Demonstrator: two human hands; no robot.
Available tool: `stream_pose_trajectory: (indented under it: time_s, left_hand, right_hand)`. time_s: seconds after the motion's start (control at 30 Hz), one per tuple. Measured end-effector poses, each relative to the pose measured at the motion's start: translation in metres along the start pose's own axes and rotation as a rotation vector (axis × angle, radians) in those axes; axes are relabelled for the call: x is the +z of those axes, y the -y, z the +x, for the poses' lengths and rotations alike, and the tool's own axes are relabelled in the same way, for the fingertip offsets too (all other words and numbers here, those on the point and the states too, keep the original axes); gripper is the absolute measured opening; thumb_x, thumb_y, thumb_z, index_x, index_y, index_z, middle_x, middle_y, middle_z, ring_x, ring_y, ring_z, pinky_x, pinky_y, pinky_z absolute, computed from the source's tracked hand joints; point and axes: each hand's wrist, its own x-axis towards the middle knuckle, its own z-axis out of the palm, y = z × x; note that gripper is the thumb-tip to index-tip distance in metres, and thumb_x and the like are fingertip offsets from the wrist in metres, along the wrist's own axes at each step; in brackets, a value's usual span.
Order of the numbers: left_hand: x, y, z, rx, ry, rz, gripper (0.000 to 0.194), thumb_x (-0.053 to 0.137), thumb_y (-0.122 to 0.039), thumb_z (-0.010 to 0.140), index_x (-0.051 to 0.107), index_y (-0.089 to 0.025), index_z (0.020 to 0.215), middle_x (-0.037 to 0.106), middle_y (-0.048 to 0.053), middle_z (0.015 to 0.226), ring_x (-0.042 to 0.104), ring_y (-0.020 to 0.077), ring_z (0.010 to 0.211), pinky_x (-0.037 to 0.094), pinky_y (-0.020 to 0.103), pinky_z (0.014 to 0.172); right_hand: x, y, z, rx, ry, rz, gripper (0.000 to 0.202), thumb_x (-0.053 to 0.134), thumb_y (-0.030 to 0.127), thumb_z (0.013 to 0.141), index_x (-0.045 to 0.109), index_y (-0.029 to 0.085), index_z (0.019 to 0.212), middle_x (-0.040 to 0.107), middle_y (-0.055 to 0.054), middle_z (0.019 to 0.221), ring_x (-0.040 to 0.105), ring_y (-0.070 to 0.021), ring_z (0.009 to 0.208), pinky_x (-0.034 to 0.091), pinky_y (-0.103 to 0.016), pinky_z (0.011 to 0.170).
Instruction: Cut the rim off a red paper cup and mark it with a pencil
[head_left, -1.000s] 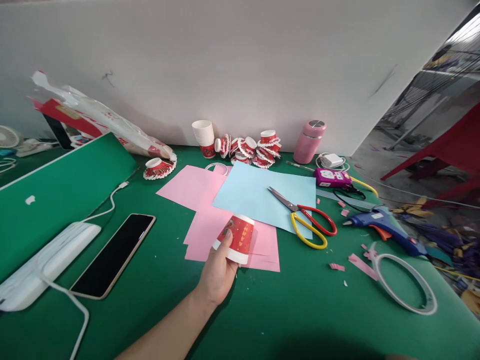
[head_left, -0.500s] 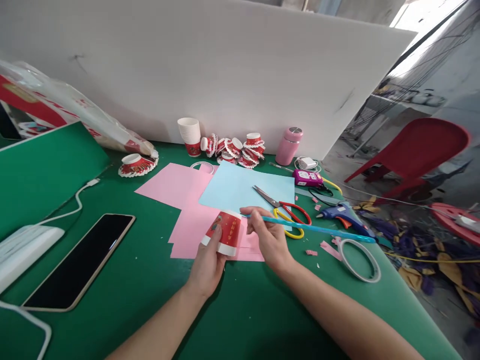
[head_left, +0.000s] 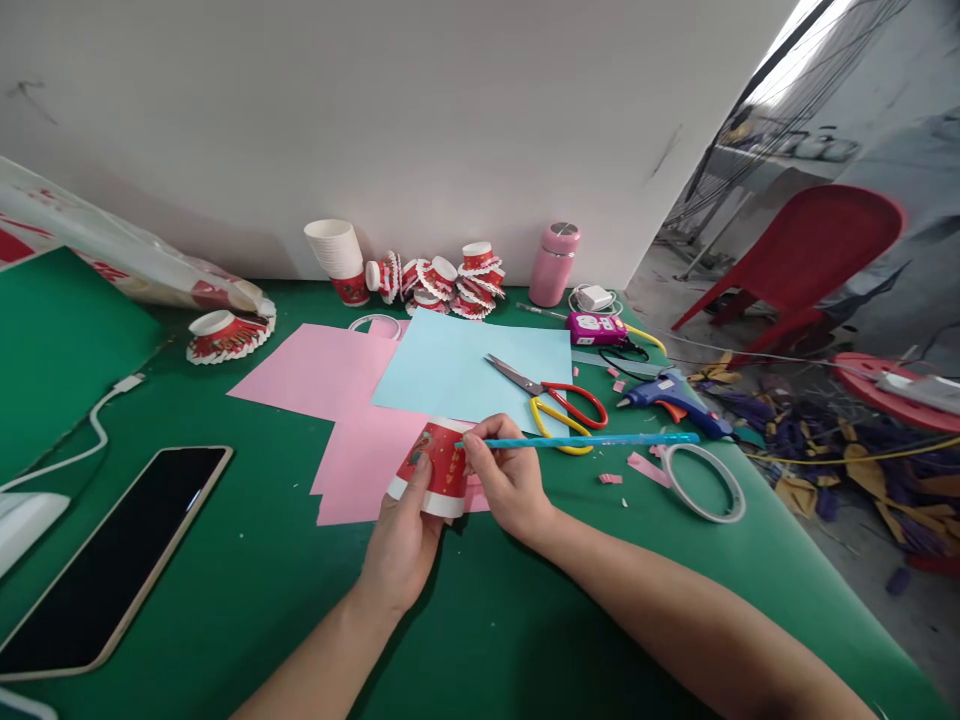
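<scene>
My left hand is closed around a red paper cup with white edges, its thumb across the printed side. In my right hand is a long, thin blue stick, pinched near its left end, which lies right at the cup's side. The stick points to the right, above the yellow and red scissors handles. Pink paper and a light blue sheet lie just beyond both hands.
A black phone lies at the left. Stacked cups, fringed red cups and a pink bottle stand along the white board. A blue glue gun and a tape roll are at the right.
My right hand has brought the blue stick's near end against the cup, and the stick is now closer to level. The camera view has shifted, so the table items appear further left.
</scene>
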Motion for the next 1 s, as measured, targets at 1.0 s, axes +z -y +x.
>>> stream_pose_trajectory:
  time_s: [1.0]
  left_hand:
    - [-0.0049,0.0016,0.0030,-0.023,0.024,0.004,0.029,0.064,-0.036,0.075,0.065,-0.021,0.099,0.068,0.001,0.097,0.063,0.0142,0.083,0.051,0.021,0.066]
  right_hand:
    - [-0.0017,0.0032,0.0014,-0.080,0.059,-0.118,0.011,0.049,0.026,0.083,0.047,0.019,0.075,0.046,0.003,0.061,0.042,-0.0088,0.052,0.036,-0.021,0.048]
